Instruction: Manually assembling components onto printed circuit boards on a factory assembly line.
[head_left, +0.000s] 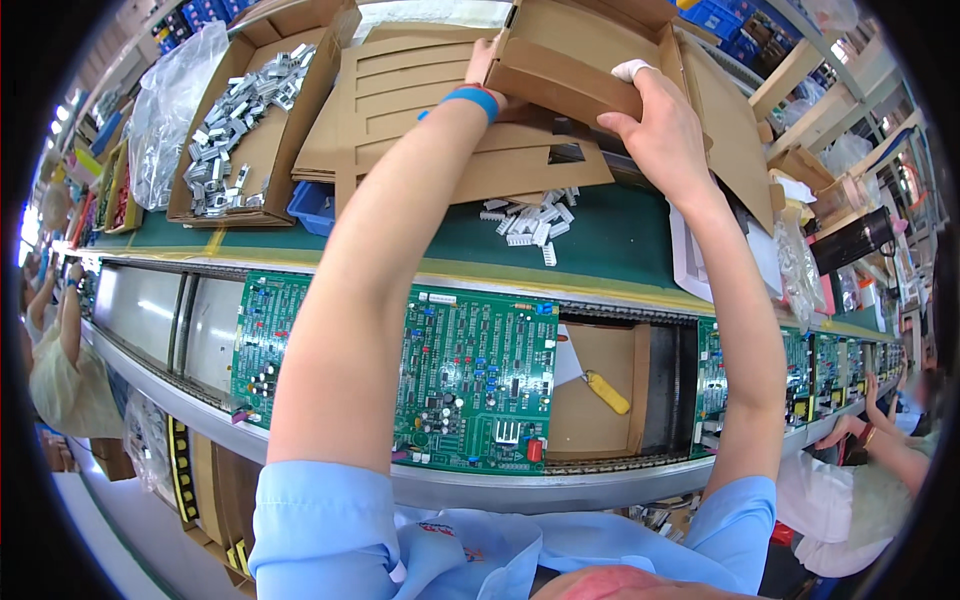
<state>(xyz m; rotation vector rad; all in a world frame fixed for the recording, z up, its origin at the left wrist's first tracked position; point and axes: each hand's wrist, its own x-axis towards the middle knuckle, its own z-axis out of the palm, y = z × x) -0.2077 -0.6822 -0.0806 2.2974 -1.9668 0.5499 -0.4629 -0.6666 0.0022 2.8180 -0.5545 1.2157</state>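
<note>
Both arms reach to the far side of the bench, where a brown cardboard box (565,85) is held tilted. My left hand (484,68), below a blue wristband, grips the box's left corner; most of its fingers are hidden. My right hand (660,125) closes over the near wall at the right, thumb on the outside and white covering on a fingertip. Flat slotted cardboard pieces (400,95) lie under and left of the box. Just nearer than these, a loose pile of small white connectors (537,220) rests on the green mat.
Green circuit boards (475,380) sit along the rail line in front of me. A yellow-handled tool (607,392) lies in a gap between them. A carton (180,195) of white connectors, a blue bin (314,207) and plastic bags (175,120) stand left. Other people work at both sides.
</note>
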